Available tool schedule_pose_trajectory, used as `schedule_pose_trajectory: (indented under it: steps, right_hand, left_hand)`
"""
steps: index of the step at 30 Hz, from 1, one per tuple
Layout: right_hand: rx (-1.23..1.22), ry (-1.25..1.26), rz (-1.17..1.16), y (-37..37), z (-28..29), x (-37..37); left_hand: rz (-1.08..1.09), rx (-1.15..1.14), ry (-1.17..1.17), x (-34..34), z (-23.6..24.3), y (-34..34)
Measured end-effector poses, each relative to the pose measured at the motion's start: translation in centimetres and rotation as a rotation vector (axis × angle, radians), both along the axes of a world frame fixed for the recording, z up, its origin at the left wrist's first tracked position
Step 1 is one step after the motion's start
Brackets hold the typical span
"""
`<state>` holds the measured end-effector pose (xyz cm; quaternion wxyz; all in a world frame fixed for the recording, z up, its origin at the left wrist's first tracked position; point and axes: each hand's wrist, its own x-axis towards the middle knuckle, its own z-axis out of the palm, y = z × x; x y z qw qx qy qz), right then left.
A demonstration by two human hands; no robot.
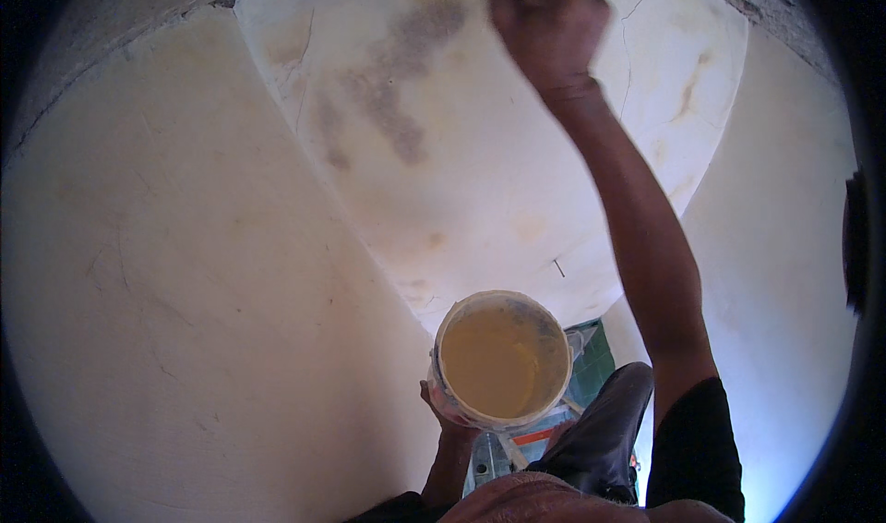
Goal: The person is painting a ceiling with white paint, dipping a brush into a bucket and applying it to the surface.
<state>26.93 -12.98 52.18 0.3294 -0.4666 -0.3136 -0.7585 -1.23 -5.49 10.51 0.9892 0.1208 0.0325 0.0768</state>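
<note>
My left hand (450, 420) supports a round white bucket (441, 403) from its lower left side, the fingers partly hidden by it. Inside the bucket lies a yellowish-tan liquid (494, 361), and its rim is smeared. High up at the top edge, my right hand (552, 29) is closed and blurred in front of the pale wall (498, 181). A small yellowish bit shows between its fingers, but the rest of what it grips is cut off. Dark grey patches (397, 89) mark the wall to the left of this hand.
Side walls rise at left (203, 292) and right (784, 200). A nail (558, 267) sticks out of the wall above the bucket. Below are parts of a ladder (509, 451) with an orange strip (532, 437), my bent knee (628, 394) and a green surface (592, 361).
</note>
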Motion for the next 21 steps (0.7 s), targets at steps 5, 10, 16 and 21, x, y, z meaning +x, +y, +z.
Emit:
schedule_pose_trajectory:
  steps: [5,10,16,21]
  right_hand:
    - [-0.206,0.236,0.261,10.4,0.3,-4.9]
    - [-0.146,0.339,0.514,12.4,2.1,-5.0]
    - [-0.032,0.302,0.282,-3.8,3.4,2.2]
    - [0.284,0.431,0.48,-12.7,1.5,1.2]
  left_hand:
    - [-0.022,0.005,-0.04,-0.3,0.0,0.4]
    - [-0.031,0.06,-0.018,-0.3,0.0,0.3]
    - [-0.125,0.031,-0.048,1.3,0.1,-2.3]
    - [-0.021,0.076,-0.006,-0.2,-0.6,0.2]
